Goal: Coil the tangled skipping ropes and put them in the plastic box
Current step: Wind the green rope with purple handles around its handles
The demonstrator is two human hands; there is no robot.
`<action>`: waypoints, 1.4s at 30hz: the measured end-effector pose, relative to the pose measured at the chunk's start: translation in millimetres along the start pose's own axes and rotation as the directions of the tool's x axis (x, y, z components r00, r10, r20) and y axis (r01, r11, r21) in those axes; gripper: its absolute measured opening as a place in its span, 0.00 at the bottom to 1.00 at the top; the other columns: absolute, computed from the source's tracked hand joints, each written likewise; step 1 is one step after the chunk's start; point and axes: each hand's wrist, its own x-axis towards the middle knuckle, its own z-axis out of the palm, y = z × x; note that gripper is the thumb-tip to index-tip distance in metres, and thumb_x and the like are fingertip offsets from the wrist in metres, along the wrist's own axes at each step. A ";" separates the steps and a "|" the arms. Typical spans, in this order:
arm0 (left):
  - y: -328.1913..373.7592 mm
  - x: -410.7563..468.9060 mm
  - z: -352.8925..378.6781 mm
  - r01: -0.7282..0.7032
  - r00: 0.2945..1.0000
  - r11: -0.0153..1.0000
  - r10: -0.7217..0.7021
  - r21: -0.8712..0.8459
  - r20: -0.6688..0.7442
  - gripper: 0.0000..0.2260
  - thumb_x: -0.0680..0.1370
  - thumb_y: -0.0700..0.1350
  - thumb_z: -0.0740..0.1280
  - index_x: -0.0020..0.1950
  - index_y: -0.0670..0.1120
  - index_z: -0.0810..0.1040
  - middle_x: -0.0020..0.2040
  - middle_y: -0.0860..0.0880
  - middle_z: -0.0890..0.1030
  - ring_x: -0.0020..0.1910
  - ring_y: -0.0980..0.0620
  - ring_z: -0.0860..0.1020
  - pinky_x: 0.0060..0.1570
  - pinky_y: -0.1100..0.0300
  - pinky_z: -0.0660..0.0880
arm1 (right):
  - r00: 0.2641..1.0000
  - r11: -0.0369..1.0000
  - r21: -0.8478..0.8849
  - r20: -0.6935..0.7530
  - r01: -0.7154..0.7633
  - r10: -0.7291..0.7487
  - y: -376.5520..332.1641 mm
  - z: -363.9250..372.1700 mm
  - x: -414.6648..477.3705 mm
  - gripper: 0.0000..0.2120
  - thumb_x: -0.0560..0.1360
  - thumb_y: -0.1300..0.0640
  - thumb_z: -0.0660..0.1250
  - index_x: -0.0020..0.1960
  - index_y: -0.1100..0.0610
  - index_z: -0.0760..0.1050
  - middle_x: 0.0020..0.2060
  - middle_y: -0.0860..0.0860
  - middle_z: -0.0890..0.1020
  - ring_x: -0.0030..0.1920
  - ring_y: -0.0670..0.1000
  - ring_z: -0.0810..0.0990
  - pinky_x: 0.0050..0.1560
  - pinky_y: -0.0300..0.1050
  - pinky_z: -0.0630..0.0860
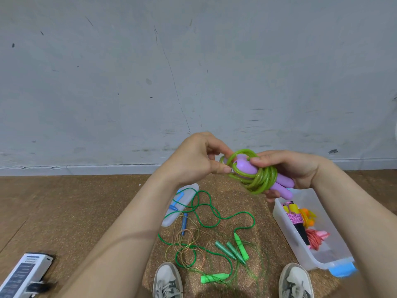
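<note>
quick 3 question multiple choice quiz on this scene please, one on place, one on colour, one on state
1. Where is the plastic box?
A. down on the floor, on the person's right
B. on a wall shelf
C. on the person's lap

2. What colour are the handles of the green rope held in the hands?
A. blue
B. red
C. purple

3. What state is that held rope in?
A. stretched straight along the floor
B. wound in loops round its handles
C. cut in two

Key:
1 A, the box sits low beside the right shoe.
2 C, purple handles stick out of the coil.
3 B, the right hand grips the looped bundle and the left hand pinches a strand.
</note>
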 end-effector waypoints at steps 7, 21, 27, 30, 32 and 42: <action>-10.4 -0.2 8.2 0.008 1.000 0.951 -0.005 -0.309 0.010 0.14 0.78 0.36 0.64 0.58 0.53 0.77 0.44 0.46 0.81 0.42 0.53 0.78 0.46 0.59 0.76 | 0.998 0.988 0.150 -0.060 0.041 -0.033 1.3 0.9 5.1 0.29 0.53 0.42 0.81 0.44 0.61 0.80 0.30 0.60 0.74 0.22 0.53 0.71 0.31 0.44 0.73; -10.5 13.7 28.4 -0.102 0.894 0.990 0.048 -0.098 -0.445 0.10 0.74 0.35 0.68 0.47 0.50 0.82 0.33 0.53 0.80 0.35 0.57 0.79 0.41 0.62 0.74 | 0.853 0.869 0.222 -0.403 0.441 -0.330 -6.6 34.1 21.3 0.22 0.69 0.37 0.58 0.38 0.56 0.75 0.24 0.54 0.67 0.18 0.50 0.64 0.29 0.43 0.67; -16.7 12.5 15.8 -0.043 0.927 0.822 0.245 0.568 -0.284 0.14 0.72 0.44 0.58 0.48 0.52 0.82 0.35 0.51 0.80 0.42 0.47 0.68 0.40 0.52 0.70 | 0.671 0.822 0.142 -0.661 0.552 -0.336 1.0 50.7 36.3 0.18 0.76 0.44 0.61 0.45 0.60 0.73 0.26 0.57 0.68 0.20 0.51 0.64 0.28 0.43 0.64; -19.0 7.6 17.4 -0.004 0.955 0.757 0.197 0.654 -0.223 0.08 0.75 0.42 0.58 0.43 0.47 0.77 0.34 0.50 0.76 0.41 0.47 0.65 0.40 0.49 0.70 | 0.641 0.852 0.073 -0.693 0.518 -0.330 2.7 52.2 38.4 0.19 0.77 0.43 0.61 0.47 0.60 0.74 0.23 0.56 0.70 0.20 0.52 0.64 0.26 0.41 0.65; -21.7 4.5 21.9 -0.041 0.957 0.738 0.224 0.674 -0.186 0.06 0.78 0.42 0.59 0.44 0.46 0.75 0.35 0.49 0.74 0.42 0.46 0.66 0.41 0.49 0.68 | 0.634 0.875 0.052 -0.709 0.482 -0.308 4.5 51.4 41.9 0.19 0.77 0.42 0.60 0.47 0.59 0.73 0.24 0.56 0.70 0.20 0.52 0.65 0.26 0.41 0.66; -24.3 1.4 44.3 0.026 0.998 0.885 -0.052 0.465 0.044 0.61 0.58 0.63 0.77 0.78 0.44 0.43 0.69 0.47 0.62 0.70 0.49 0.62 0.68 0.52 0.64 | 0.611 0.905 0.104 -0.769 0.412 -0.189 9.9 46.9 46.9 0.24 0.77 0.34 0.55 0.61 0.52 0.67 0.37 0.53 0.78 0.26 0.54 0.76 0.27 0.46 0.76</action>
